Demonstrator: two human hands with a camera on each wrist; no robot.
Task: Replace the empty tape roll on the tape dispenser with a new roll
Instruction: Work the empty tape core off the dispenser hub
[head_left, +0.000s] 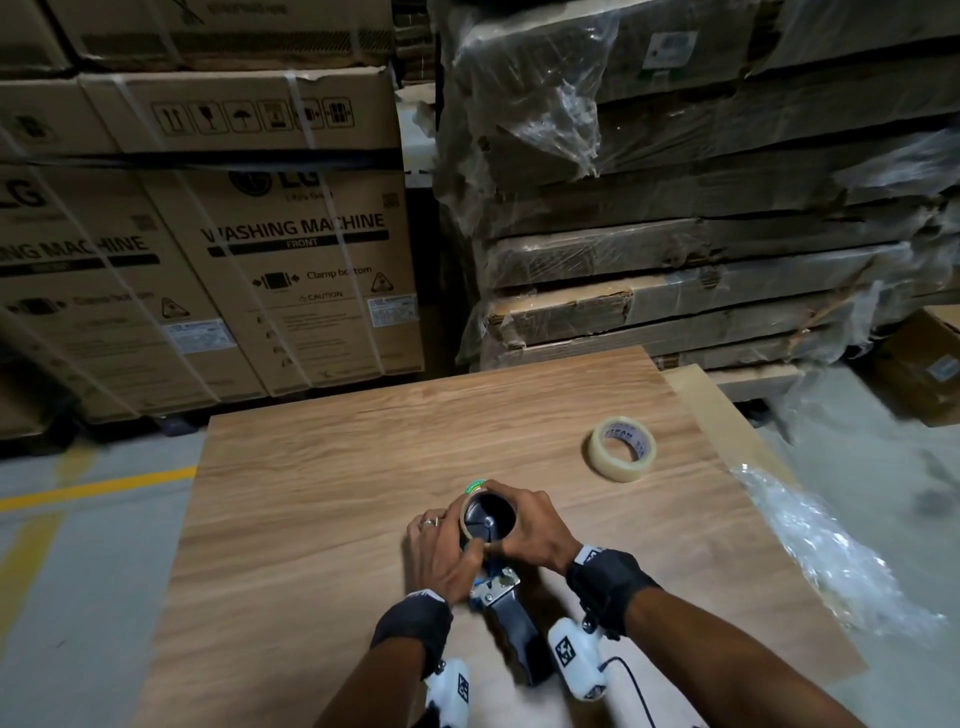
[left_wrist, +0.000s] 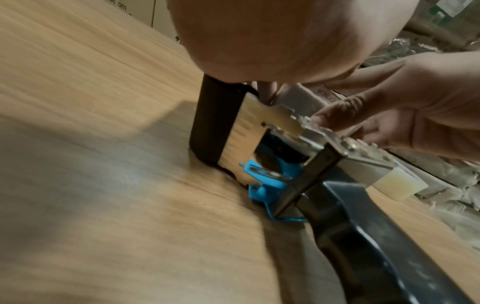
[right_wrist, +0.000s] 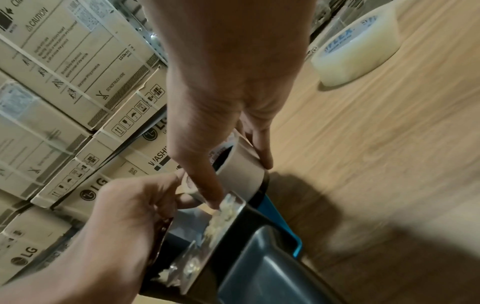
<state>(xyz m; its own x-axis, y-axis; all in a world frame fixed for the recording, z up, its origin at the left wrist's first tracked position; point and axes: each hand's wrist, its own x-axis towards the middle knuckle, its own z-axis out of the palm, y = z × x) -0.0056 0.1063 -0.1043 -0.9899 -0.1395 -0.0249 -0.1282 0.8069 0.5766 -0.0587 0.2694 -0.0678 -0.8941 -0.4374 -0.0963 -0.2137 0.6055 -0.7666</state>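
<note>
A black tape dispenser (head_left: 511, 629) lies on its side on the wooden table (head_left: 311, 493), handle toward me. Its hub carries an empty cardboard tape core (head_left: 466, 515). My right hand (head_left: 524, 525) grips the core from the right, thumb and fingers curled round its wall (right_wrist: 241, 176). From the left, my left hand (head_left: 441, 551) pinches the core's near rim with its thumb and fingers. The left wrist view shows the dispenser's metal plate and blue parts (left_wrist: 270, 179) resting on the table. A new roll of clear tape (head_left: 622, 448) lies flat to the far right, untouched.
Crumpled clear plastic wrap (head_left: 831, 561) hangs over the table's right edge. Stacked washing machine cartons (head_left: 291, 260) stand behind the table at left. A pile of plastic-wrapped flat cartons (head_left: 675, 208) stands behind at right. Bare tabletop lies left of the hands.
</note>
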